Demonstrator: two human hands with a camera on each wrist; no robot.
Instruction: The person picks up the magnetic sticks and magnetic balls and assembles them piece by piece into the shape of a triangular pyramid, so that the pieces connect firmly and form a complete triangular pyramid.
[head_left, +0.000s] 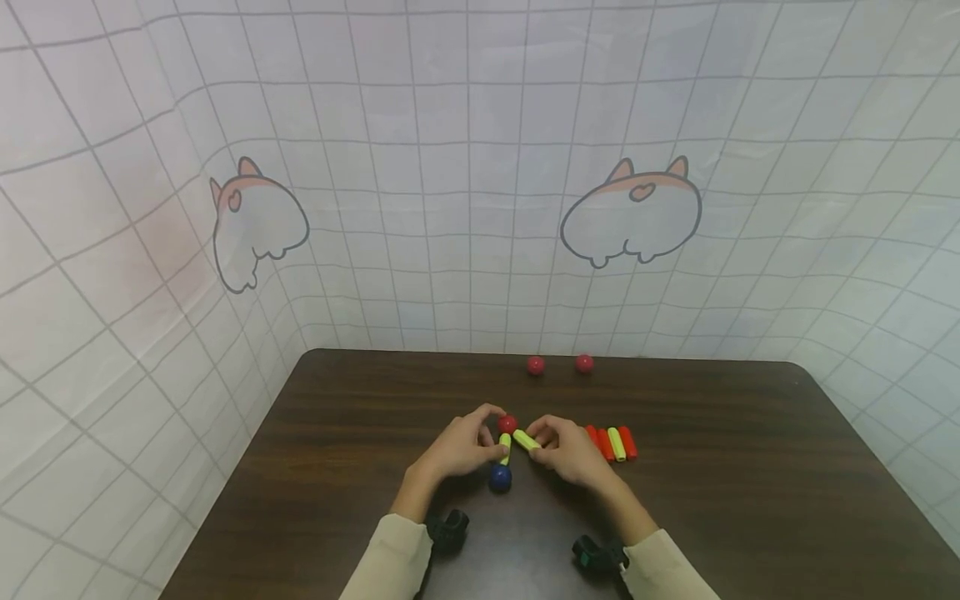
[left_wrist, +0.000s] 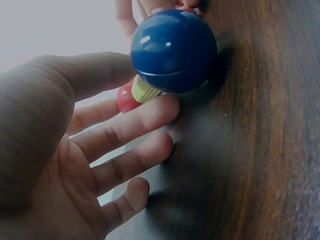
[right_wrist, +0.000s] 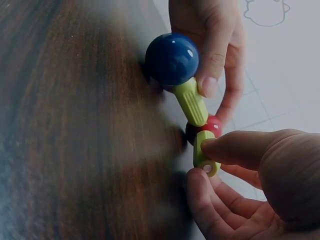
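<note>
A blue ball [head_left: 500, 478], a yellow-green ribbed rod [head_left: 505, 448] and a red ball [head_left: 507, 424] form a line on the table. My left hand [head_left: 467, 443] holds this joined piece from the left, thumb against the rod and index finger at the red ball. From the right, my right hand [head_left: 568, 451] pinches a second yellow-green rod [right_wrist: 201, 150] between thumb and fingers. A pale round disc shows at this rod's near end. Its far end is at the red ball; in the right wrist view I cannot tell whether they touch.
Several red rods [head_left: 628, 443] and one yellow-green rod [head_left: 617, 444] lie side by side right of my right hand. Two red balls [head_left: 536, 365] [head_left: 584, 363] sit near the back edge of the dark wooden table [head_left: 360, 417]. A white gridded curtain [head_left: 420, 208] surrounds the table.
</note>
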